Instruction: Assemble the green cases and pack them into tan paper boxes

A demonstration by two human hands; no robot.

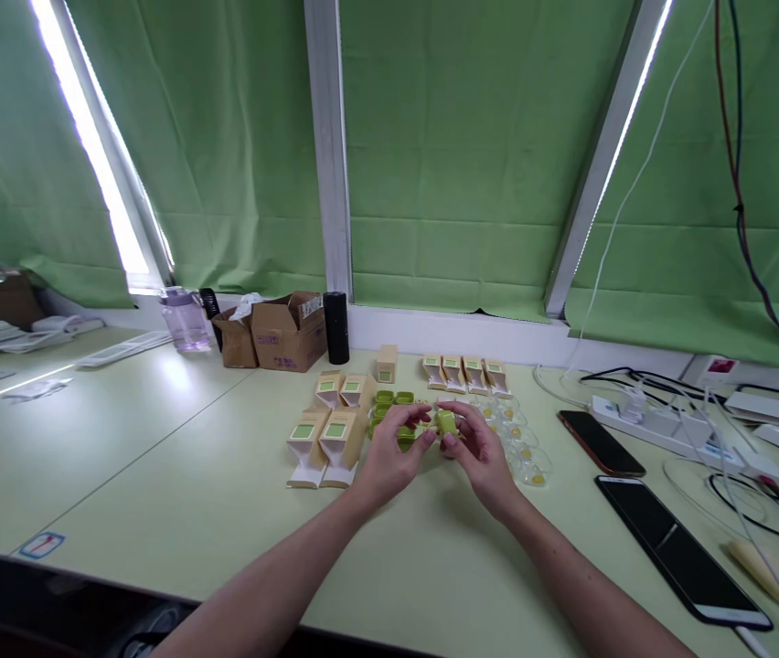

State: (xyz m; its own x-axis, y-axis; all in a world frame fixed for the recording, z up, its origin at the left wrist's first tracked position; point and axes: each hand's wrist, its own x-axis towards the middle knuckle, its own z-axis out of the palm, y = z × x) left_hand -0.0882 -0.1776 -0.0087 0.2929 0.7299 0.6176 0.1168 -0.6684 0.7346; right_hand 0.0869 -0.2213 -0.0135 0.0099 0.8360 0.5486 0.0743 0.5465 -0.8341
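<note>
Above the pale green table (225,503), my right hand (485,455) pinches a small yellow-green piece (446,422) between thumb and fingers. My left hand (393,450) is just left of it, its thumb and fingers closed round something too small to make out. Several green square cups (384,398) sit behind my left hand. Clear plastic pieces with yellow centres (533,478) lie in rows to the right of my right hand. Open cream boxes with green labels (340,439) stand to the left, and a row of similar boxes (453,370) stands behind.
Brown cardboard boxes (290,334), a black cylinder (336,329) and a purple bottle (185,320) stand at the back left. At the right are two phones (677,544), a white power strip (677,429) and loose cables. Papers lie far left.
</note>
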